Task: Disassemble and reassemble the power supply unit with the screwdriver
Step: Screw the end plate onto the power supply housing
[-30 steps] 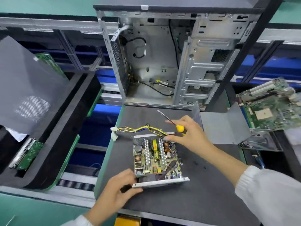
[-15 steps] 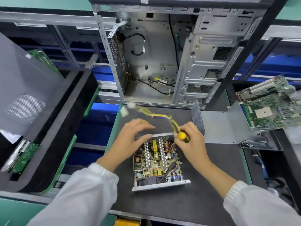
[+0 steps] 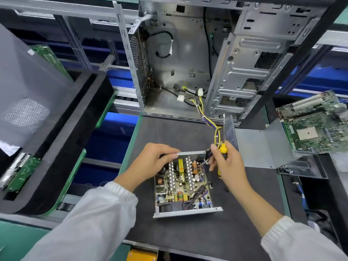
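I am seeing the power supply unit (image 3: 183, 185) lying open on the dark mat (image 3: 216, 232), its wires (image 3: 209, 119) trailing into the computer case (image 3: 178, 53). The left hand (image 3: 152, 162) is curling its fingers over the unit's far edge; the right hand (image 3: 228, 162) is gripping the screwdriver (image 3: 223, 146), shaft pointing up.

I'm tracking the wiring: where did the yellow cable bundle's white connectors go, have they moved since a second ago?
Yes. The white connectors swung away from the mat beside the power supply unit and now lie on the floor of the open computer case.
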A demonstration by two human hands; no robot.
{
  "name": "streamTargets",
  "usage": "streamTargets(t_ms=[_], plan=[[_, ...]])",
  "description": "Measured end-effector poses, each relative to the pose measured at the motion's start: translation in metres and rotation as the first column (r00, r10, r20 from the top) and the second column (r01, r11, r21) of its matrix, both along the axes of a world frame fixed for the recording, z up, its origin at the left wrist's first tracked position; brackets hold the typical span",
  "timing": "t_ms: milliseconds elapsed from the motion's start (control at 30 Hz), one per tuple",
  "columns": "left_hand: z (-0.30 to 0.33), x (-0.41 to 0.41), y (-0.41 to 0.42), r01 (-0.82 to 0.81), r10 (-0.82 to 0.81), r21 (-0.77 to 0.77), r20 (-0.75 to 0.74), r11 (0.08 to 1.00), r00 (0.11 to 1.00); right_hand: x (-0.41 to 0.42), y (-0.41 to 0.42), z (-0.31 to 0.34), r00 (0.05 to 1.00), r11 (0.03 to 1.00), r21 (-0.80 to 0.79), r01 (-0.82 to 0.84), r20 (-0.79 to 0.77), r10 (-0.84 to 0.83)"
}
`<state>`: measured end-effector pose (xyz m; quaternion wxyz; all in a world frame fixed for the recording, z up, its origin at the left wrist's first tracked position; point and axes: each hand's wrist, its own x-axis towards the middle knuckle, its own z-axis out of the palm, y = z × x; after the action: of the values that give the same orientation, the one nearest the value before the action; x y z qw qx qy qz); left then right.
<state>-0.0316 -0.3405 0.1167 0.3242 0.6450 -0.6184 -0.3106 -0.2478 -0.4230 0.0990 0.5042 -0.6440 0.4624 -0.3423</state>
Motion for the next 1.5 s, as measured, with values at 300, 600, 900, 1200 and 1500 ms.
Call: streamTargets(t_ms=[300, 600, 900, 1200, 1500], plan=[[-0.004, -0.001, 0.0, -0.041, 0.041, 0.009, 0.012, 0.999, 0.999, 0.007, 0.016, -0.014, 0.982, 0.976, -0.107, 0.19, 0.023, -0.188], [-0.007, -0.001, -0.002, -0.051, 0.05, 0.004, 0.014, 0.999, 0.999, -0.002, 0.021, -0.013, 0.993, 0.977, -0.193, 0.095, 0.081, -0.081], [-0.003, 0.0, -0.001, -0.007, 0.007, 0.018, 0.01, 1.0, 1.0, 0.012, -0.024, -0.002, 0.999, 0.996, 0.081, -0.024, 0.05, 0.02], [-0.003, 0.0, -0.002, -0.018, 0.018, 0.038, 0.014, 0.999, 1.0, -0.006, -0.044, 0.009, 0.966, 0.884, 0.39, -0.257, 0.088, 0.243], [0.009, -0.001, -0.005, 0.007, -0.017, 0.118, 0.088, 0.993, 0.996, -0.01, -0.034, 0.037, 0.85, 0.858, 0.333, -0.391, -0.225, 0.476]])
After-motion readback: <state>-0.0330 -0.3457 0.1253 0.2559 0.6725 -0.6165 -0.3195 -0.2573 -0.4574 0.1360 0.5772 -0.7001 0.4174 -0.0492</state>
